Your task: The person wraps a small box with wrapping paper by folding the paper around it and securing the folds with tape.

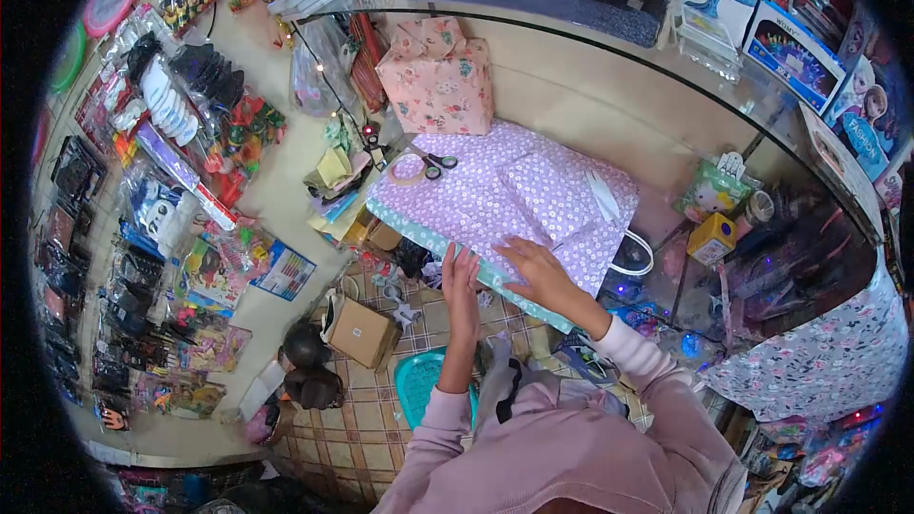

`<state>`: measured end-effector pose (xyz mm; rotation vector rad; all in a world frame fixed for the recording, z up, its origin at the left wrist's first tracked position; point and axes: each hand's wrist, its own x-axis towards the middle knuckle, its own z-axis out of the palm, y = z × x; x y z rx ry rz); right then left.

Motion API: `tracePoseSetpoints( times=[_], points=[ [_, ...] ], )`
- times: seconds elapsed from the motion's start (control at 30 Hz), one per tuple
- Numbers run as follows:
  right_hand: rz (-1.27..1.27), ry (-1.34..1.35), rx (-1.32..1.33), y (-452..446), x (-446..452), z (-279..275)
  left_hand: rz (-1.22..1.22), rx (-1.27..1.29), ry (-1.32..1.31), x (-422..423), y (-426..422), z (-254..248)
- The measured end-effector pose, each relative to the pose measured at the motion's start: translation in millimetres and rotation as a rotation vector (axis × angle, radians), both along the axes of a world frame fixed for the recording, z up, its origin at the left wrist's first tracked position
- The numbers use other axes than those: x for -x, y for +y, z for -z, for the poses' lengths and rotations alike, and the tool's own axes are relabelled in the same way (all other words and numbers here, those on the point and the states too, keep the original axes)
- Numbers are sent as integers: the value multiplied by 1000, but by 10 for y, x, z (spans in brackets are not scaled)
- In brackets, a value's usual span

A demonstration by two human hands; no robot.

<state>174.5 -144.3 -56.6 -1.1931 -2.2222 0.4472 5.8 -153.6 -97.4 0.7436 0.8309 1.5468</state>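
A sheet of lilac wrapping paper (457, 200) with small white flowers lies over the glass counter. Its near edge shows a teal strip (519, 295) with a pale pattern. My left hand (460, 290) is upright at that near edge, fingers stretched out and touching it or very close. Flat on the paper just to its right rests my right hand (541, 276), fingers apart. A square panel (552, 195) of the same pattern lies on the paper; whether something is inside it, I cannot tell. Dark-handled scissors (438, 166) and a tape roll (407, 168) lie at the far left.
A pink floral wrapped package (438, 81) stands behind the paper. A small yellow box (712, 240) sits on the counter to the right. Below are a cardboard box (362, 331) and a teal plastic basin (411, 390). Packaged toys hang on the left wall (257, 324).
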Motion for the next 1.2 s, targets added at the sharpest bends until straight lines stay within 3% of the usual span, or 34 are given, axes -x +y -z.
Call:
tracePoseSetpoints(
  times=[0.27,0.4,0.7,0.9,1.2],
  points=[
    [17,-24,258,199,-180,-280,13,63,28,23,15,97],
    [44,-63,10,351,-182,-153,29,91,28,-6,32,37],
    [50,-124,194,526,-236,-395,-22,155,147,141,283,175],
    [31,5,295,577,-315,-408,-25,130,133,233,397,376],
    [58,69,245,489,-293,-410,-34,109,195,239,396,406]
  ],
)
